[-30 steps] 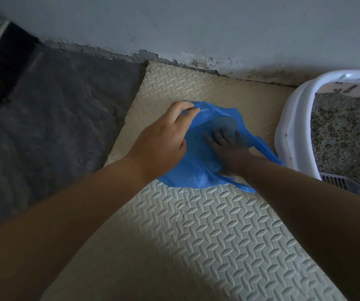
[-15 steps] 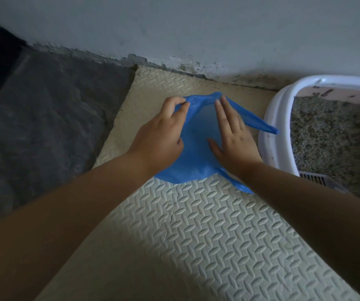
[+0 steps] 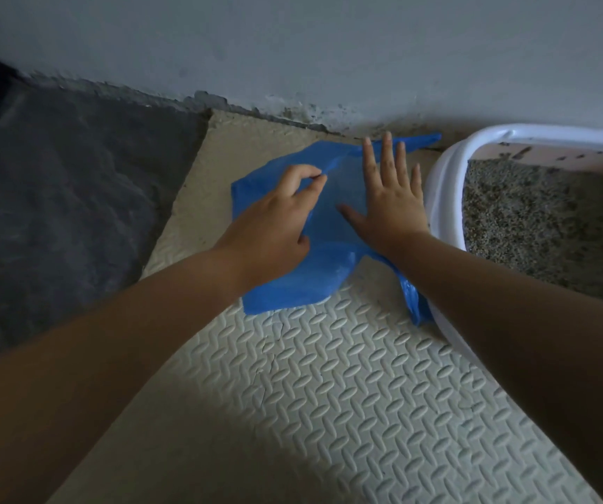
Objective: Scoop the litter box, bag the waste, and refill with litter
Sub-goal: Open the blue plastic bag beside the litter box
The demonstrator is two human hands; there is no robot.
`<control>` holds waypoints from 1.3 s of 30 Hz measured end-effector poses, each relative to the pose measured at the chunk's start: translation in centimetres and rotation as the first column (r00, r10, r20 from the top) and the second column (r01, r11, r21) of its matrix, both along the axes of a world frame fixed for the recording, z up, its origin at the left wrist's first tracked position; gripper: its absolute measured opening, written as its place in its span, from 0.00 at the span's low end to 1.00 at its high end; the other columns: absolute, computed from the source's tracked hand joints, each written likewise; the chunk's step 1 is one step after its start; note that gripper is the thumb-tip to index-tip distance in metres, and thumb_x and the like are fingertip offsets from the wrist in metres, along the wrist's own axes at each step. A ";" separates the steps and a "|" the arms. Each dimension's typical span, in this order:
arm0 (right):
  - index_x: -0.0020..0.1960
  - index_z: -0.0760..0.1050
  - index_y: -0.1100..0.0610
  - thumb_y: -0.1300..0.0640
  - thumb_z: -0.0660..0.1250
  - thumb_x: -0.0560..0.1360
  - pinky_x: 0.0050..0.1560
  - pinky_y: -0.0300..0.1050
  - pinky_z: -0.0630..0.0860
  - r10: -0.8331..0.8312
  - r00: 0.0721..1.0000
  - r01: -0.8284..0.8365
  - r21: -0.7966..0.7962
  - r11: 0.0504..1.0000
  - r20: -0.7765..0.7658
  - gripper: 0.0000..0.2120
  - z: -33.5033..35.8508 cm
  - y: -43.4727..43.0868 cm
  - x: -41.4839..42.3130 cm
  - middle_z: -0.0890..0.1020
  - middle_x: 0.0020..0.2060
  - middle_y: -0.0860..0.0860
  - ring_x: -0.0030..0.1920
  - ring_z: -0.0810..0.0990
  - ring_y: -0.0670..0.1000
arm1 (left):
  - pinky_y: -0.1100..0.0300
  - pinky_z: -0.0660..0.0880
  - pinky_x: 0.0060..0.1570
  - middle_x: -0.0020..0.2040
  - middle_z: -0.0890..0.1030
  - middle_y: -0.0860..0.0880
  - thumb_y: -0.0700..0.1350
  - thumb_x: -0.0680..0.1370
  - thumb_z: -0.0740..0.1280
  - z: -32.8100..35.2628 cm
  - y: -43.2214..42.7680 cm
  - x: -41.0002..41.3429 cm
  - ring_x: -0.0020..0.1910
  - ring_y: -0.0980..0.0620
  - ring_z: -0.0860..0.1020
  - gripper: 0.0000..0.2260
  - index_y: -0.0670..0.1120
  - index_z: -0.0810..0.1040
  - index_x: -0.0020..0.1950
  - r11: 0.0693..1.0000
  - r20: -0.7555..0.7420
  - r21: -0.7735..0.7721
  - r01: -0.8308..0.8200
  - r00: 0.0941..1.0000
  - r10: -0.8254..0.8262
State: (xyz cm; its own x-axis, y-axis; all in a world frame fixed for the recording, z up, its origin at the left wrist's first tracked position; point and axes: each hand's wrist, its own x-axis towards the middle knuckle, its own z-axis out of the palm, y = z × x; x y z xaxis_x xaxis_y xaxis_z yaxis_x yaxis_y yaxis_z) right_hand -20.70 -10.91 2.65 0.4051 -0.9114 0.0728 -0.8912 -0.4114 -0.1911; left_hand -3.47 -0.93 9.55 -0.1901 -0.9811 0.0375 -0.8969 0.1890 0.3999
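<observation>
The left hand pinched an edge of the blue bag. The right hand lay flat on the bag, fingers spread wide. The bag lay on the bumpy mat. At 3 o'clock, just beside it, sat the white litter box with gray litter inside.

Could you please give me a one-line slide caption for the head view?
Left hand pinches a blue bag on the mat; right hand lies flat on it, beside the litter box.
</observation>
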 end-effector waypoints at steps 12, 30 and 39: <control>0.59 0.77 0.56 0.46 0.67 0.72 0.50 0.49 0.76 0.255 0.930 -0.258 -0.022 0.966 0.264 0.19 1.6 6.7 -4.8 0.81 0.51 0.53 0.51 0.80 0.57 | 0.58 0.72 0.51 0.74 0.57 0.50 0.40 0.72 0.69 0.2 -1.4 -0.8 0.60 0.50 0.73 0.35 0.44 0.58 0.76 0.999 -0.048 0.005 -0.049 0.998 0.050; 0.71 0.67 0.58 0.58 0.74 0.67 0.52 0.52 0.76 0.078 0.990 -0.067 0.090 0.994 -0.118 0.34 1.9 10.7 -7.4 0.75 0.61 0.57 0.58 0.76 0.60 | 0.48 0.77 0.47 0.74 0.56 0.50 0.39 0.72 0.69 -0.2 -0.6 -3.2 0.53 0.46 0.77 0.35 0.43 0.57 0.76 1.000 -0.022 -0.008 -0.022 1.000 0.022; 0.45 0.81 0.52 0.58 0.70 0.72 0.33 0.41 0.72 0.216 0.967 -0.219 0.011 0.976 0.133 0.04 3.8 10.8 -7.2 0.82 0.39 0.49 0.40 0.81 0.54 | 0.48 0.76 0.48 0.73 0.56 0.47 0.38 0.71 0.70 0.5 0.2 -2.3 0.55 0.43 0.76 0.36 0.42 0.56 0.76 0.997 0.027 -0.031 -0.069 0.997 0.070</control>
